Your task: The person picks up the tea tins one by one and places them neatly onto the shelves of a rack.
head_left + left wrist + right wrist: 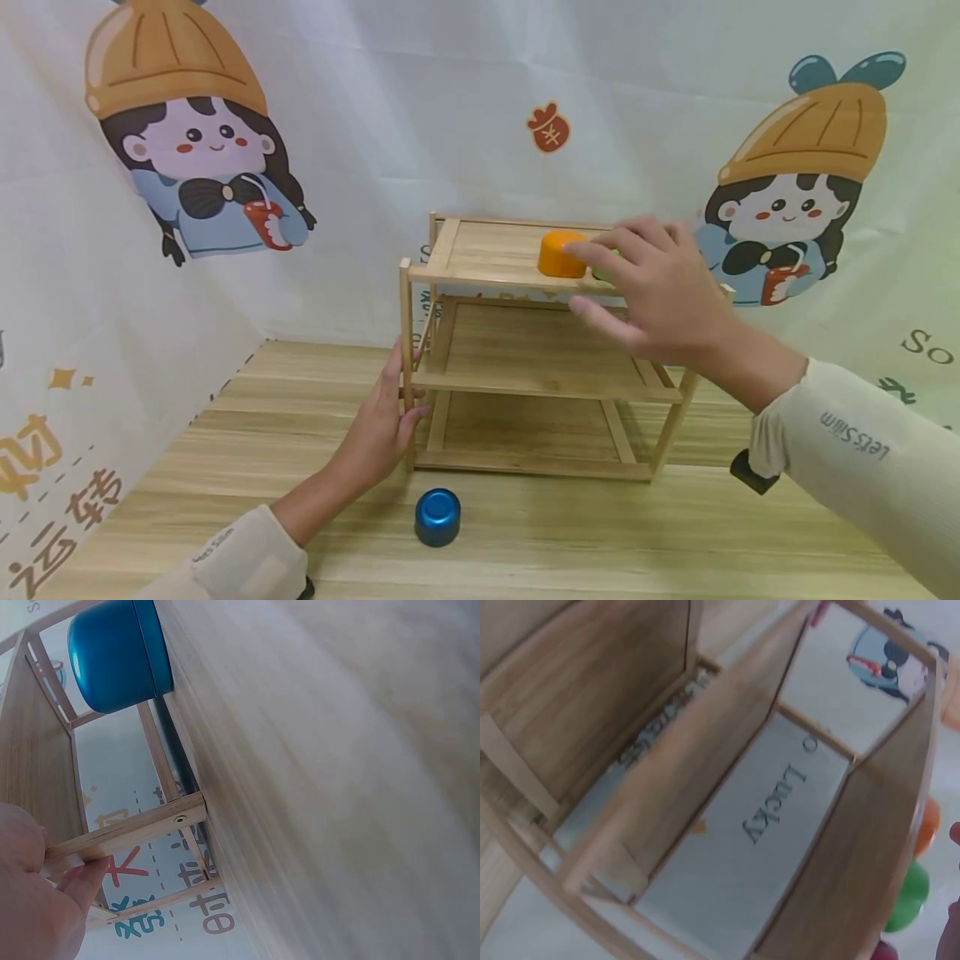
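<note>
Orange cup (561,253) on the wooden shelf's (525,375) top; right hand (651,287) spread beside it, left hand (384,417) gripping the post.

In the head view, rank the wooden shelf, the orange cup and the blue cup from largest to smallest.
1. wooden shelf, plainly the largest.
2. and 3. orange cup and blue cup: they look about alike; the blue one stands nearer the camera, so no ranking.

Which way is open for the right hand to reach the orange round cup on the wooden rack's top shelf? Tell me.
Probably from above: yes, it looks reachable. The right hand hovers beside the orange round cup on the open top shelf of the wooden rack, nothing between them. The left hand holds the rack's front post.
</note>
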### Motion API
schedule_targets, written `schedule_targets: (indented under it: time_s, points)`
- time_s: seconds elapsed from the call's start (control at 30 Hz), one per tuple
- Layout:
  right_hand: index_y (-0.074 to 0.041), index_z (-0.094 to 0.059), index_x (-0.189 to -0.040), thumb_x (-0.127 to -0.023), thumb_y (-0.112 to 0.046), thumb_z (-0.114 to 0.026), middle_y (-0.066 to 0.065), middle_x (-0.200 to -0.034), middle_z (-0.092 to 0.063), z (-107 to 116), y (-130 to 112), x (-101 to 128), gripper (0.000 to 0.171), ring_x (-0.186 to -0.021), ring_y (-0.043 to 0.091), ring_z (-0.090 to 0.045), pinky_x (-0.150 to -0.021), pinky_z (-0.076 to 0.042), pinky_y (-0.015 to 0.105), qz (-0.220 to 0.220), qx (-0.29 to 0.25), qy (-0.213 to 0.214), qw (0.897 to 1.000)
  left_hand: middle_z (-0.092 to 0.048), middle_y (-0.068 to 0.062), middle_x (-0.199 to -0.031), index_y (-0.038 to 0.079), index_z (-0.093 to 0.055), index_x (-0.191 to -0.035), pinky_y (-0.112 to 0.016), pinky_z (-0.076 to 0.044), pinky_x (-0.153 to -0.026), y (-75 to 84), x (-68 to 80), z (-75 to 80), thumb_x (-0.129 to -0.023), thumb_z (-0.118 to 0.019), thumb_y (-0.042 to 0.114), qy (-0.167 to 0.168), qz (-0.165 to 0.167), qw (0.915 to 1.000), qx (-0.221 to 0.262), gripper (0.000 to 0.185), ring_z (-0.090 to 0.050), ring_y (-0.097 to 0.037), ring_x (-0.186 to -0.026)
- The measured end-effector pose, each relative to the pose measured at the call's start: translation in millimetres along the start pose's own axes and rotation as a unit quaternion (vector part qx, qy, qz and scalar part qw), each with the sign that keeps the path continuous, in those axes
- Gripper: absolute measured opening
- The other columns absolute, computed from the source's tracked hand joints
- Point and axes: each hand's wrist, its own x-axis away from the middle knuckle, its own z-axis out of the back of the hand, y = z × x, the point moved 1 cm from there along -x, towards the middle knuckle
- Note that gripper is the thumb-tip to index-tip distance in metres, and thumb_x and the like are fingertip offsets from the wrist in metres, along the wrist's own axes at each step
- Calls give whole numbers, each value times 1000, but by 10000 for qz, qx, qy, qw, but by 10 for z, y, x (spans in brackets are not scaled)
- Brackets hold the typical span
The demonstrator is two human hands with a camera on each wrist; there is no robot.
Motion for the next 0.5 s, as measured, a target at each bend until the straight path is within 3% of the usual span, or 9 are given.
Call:
schedule_targets:
  time_s: [0.2,0.5]
  points:
    - [-14,-68,-128,-103,-57,-35,11,-113,-70,-110,-272,106,60,-111,34,-54,-87,-43,54,345,-215,195,9990,-41,-22,-155,14,1,-165,-39,-65,-84,3,-4,16,-92,-68,-9,-33,41,10000,-6,103,-71,-33,-103]
    - [-17,-67,-131,-102,-58,-35,6,-114,-69,-351,-602,310,59,-114,29,-55,-89,-45,47,263,-525,-41,9983,-41,-21,-155,14,0,-165,-38,-65,-86,7,0,12,-92,-68,-8,-20,39,10000,29,102,-71,-33,-104]
